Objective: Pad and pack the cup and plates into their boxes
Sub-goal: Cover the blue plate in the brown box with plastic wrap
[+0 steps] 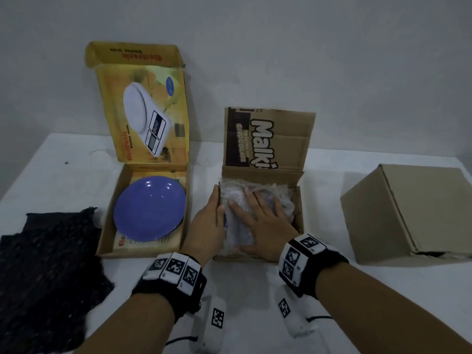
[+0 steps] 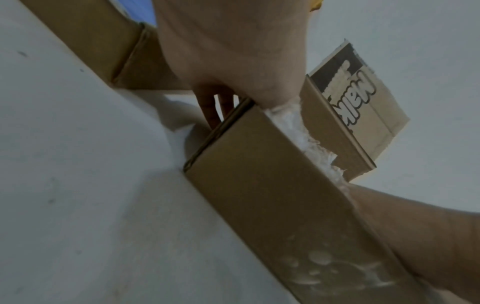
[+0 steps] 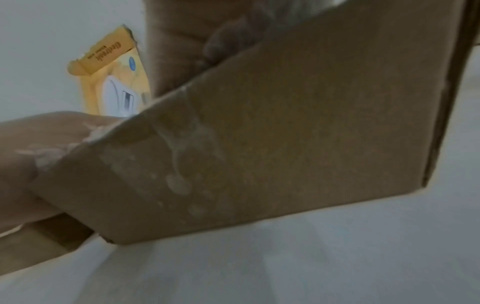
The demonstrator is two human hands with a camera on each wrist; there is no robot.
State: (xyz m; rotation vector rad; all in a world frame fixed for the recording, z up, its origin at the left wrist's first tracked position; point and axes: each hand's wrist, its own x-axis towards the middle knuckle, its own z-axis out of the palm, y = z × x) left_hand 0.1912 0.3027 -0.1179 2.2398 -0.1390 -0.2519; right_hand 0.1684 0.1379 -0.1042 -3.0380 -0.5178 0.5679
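Pressing padding into the middle box (image 1: pixel 260 175). The right hand (image 1: pixel 263 221) lies flat, fingers straight, on the bubble wrap (image 1: pixel 237 226); the left hand (image 1: pixel 207 223) clasps the box's left wall, thumb inside and fingers outside. Press evenly and gently while bracing the wall. The wrapped item lies directly beneath the right palm; a bare purple plate (image 1: pixel 149 208) sits in the yellow box (image 1: pixel 109 226) to the left.
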